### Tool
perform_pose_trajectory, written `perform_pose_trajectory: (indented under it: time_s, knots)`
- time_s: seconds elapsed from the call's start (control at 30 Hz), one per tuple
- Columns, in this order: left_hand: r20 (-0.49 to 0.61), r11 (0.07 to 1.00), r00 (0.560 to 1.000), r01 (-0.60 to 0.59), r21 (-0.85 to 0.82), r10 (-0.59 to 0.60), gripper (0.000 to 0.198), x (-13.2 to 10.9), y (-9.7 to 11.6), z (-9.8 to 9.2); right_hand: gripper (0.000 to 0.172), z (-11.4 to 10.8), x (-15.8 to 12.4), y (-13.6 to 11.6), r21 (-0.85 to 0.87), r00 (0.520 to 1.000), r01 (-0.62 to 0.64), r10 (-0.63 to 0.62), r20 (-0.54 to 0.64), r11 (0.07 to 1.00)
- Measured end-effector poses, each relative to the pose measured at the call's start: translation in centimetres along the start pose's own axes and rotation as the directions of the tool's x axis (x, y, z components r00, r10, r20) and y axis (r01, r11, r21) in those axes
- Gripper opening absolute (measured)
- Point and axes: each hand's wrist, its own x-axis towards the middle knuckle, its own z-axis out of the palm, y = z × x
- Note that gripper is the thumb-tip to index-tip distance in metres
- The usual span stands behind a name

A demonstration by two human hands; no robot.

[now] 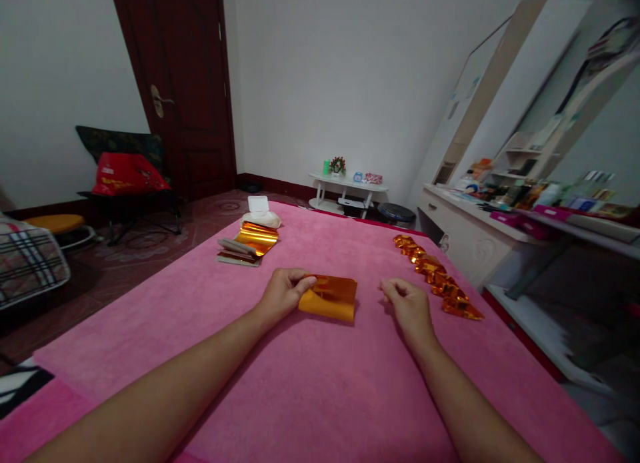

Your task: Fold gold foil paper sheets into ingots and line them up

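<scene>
A sheet of shiny gold foil paper (331, 296) lies folded on the pink cloth (310, 383) in front of me. My left hand (283, 294) pinches its left edge, fingers closed on the paper. My right hand (407, 304) rests on the cloth a short way to the right of the sheet, fingers curled in loosely, apart from the paper; I cannot make out anything in them. A row of several folded gold paper pieces (437, 276) runs along the right side of the cloth, just beyond my right hand.
A stack of gold sheets (250, 243) and a white tissue pack (260, 213) lie at the far left of the cloth. A dresser with bottles (500, 209) stands at right. A chair with a red bag (125, 176), a dark door and a small white table (345, 186) are behind.
</scene>
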Motion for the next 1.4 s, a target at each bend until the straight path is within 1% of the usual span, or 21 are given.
perform_pose_trajectory:
  time_s: [0.03,0.07,0.13,0.17,0.23,0.3,0.37,0.43,0.5,0.57,0.67,0.77,0.87,1.0,1.17,1.3,1.4]
  knots:
    - [-0.013,1.0,1.0,-0.009,0.001,0.009,0.029,0.0,-0.1,0.0,0.038,0.0,0.1,0.1,0.068,0.999,-0.048,0.047,0.017,0.997]
    - [-0.022,1.0,1.0,-0.018,0.005,0.018,0.029,0.1,-0.1,0.1,0.043,0.2,0.1,0.0,0.135,0.993,-0.112,0.104,0.063,0.985]
    - [-0.015,1.0,1.0,-0.025,0.003,0.025,0.029,0.0,-0.1,0.3,0.052,0.9,-0.2,-0.3,0.241,0.96,-0.248,0.206,0.189,0.938]
    - [-0.003,1.0,1.0,-0.023,-0.01,0.023,0.028,0.0,-0.1,0.5,0.055,1.4,-0.4,-0.6,0.278,0.94,-0.301,0.236,0.245,0.912]
    - [0.027,0.998,0.999,-0.016,-0.066,0.018,0.024,0.0,-0.1,0.7,0.052,2.2,-0.9,-1.1,0.338,0.919,-0.341,0.235,0.316,0.877]
    - [0.036,0.99,0.999,-0.012,-0.142,0.017,0.02,0.0,-0.1,0.9,0.043,2.8,-1.2,-1.3,0.391,0.916,-0.336,0.201,0.346,0.857]
    - [0.018,0.976,1.0,-0.012,-0.219,0.016,0.024,0.1,-0.1,1.1,0.035,3.0,-1.4,-1.3,0.427,0.918,-0.337,0.193,0.346,0.839]
    - [0.0,0.961,1.0,-0.016,-0.276,0.017,0.04,0.1,0.0,1.1,0.031,2.9,-1.4,-1.1,0.448,0.927,-0.332,0.201,0.317,0.83]
    - [0.0,0.955,1.0,-0.013,-0.297,0.014,0.056,0.0,0.3,1.2,0.029,2.8,-1.3,-1.0,0.448,0.946,-0.292,0.185,0.267,0.845]
    - [0.02,0.948,1.0,0.011,-0.319,-0.004,0.065,-0.1,0.6,1.1,0.029,2.6,-1.4,-1.0,0.43,0.963,-0.235,0.149,0.225,0.872]
    - [0.059,0.908,0.997,0.074,-0.411,-0.055,0.066,-0.3,0.9,1.0,0.029,2.7,-1.6,-1.3,0.411,0.976,-0.169,0.094,0.196,0.896]
    - [0.062,0.881,0.993,0.121,-0.458,-0.104,0.069,-0.2,0.8,0.9,0.031,2.8,-1.7,-1.5,0.422,0.984,-0.136,0.071,0.166,0.896]
    - [0.058,0.889,0.991,0.135,-0.437,-0.121,0.074,-0.2,0.6,0.9,0.036,2.8,-1.6,-1.3,0.464,0.987,-0.136,0.08,0.137,0.875]
    - [0.076,0.897,0.99,0.142,-0.419,-0.121,0.075,-0.3,0.6,0.9,0.042,2.7,-1.5,-1.0,0.52,0.985,-0.164,0.108,0.138,0.838]
    - [0.099,0.907,0.989,0.141,-0.398,-0.11,0.074,-0.4,0.7,1.1,0.042,2.6,-1.5,-1.0,0.573,0.985,-0.163,0.1,0.14,0.803]
    - [0.107,0.93,0.989,0.128,-0.344,-0.097,0.073,-0.4,0.5,1.2,0.043,2.6,-1.6,-1.3,0.574,0.986,-0.157,0.097,0.134,0.803]
    - [0.099,0.936,0.988,0.142,-0.322,-0.116,0.077,-0.5,0.5,1.2,0.042,2.6,-1.7,-1.5,0.573,0.987,-0.15,0.091,0.13,0.806]
